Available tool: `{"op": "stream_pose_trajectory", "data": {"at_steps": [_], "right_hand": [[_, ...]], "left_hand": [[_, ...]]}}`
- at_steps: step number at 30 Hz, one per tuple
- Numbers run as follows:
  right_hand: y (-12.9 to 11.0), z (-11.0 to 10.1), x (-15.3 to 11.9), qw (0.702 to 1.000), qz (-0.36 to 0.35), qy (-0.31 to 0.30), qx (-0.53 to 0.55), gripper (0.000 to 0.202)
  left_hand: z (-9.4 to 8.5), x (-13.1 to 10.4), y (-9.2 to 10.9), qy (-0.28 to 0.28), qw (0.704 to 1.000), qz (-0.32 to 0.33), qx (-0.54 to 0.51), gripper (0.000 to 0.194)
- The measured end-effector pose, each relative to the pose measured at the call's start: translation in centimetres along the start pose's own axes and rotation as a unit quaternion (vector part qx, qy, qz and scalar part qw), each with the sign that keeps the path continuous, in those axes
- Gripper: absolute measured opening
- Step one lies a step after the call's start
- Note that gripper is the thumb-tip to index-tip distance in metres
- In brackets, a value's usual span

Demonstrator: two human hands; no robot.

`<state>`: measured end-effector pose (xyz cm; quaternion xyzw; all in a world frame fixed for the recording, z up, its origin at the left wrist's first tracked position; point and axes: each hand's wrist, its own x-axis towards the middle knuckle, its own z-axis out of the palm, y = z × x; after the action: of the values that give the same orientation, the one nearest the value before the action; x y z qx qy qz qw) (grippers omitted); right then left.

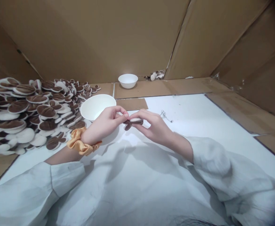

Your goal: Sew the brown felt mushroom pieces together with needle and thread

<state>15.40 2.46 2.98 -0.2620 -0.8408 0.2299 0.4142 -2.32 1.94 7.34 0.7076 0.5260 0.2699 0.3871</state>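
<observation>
A small brown-and-white plush piece (136,120) is held up in front of me, above the white table. My right hand (152,124) has it between thumb and fingers, with the white side up and a brown lobe sticking out at the lower left. My left hand (112,121) has its thumb and forefinger pinched at the piece's left edge, touching it. Whether a thread or needle is in that pinch is too small to tell. An orange scrunchie (82,142) circles my left wrist. Right behind my left hand stands a large white bowl (95,105).
A big heap of similar brown-and-white pieces (40,113) covers the left side. Farther back are a smaller white bowl (128,81) and a little pile of scraps (157,75). Tangled dark thread (165,116) lies right of my hands. Cardboard walls (104,40) enclose the table.
</observation>
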Motion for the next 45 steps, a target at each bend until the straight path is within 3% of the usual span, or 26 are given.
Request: {"op": "stream_pose_trajectory", "data": {"at_steps": [6,11,17,23,28,33,39,45], "right_hand": [[0.1,0.1,0.0,0.995,0.082,0.032,0.037,0.009],[0.5,0.1,0.3,0.988,0.135,0.076,0.017,0.006],[0.7,0.1,0.3,0.982,0.165,0.086,0.017,0.006],[0.3,0.1,0.2,0.986,0.144,0.087,0.016,0.008],[-0.1,0.0,0.2,0.987,0.113,0.112,0.006,0.007],[-0.4,0.1,0.2,0.988,0.098,0.116,-0.001,0.011],[-0.6,0.3,0.2,0.992,0.043,0.12,0.02,0.02],[-0.6,0.2,0.2,0.984,0.082,0.145,0.065,0.016]], "left_hand": [[0.4,-0.9,0.6,0.09,0.995,0.031,0.017,0.018],[0.7,-1.6,0.8,0.084,0.993,0.024,0.079,0.02],[1.3,-2.1,1.0,0.076,0.992,0.033,0.096,0.02],[2.0,-2.5,1.0,0.072,0.99,0.057,0.104,0.017],[2.3,-2.1,0.4,0.114,0.992,0.018,0.042,0.024],[2.7,-1.4,-0.4,0.081,0.997,0.015,0.007,0.022],[3.0,-1.3,-0.7,0.091,0.995,0.028,0.006,0.017],[3.0,-1.5,-0.5,0.118,0.993,0.028,-0.008,0.015]]}}
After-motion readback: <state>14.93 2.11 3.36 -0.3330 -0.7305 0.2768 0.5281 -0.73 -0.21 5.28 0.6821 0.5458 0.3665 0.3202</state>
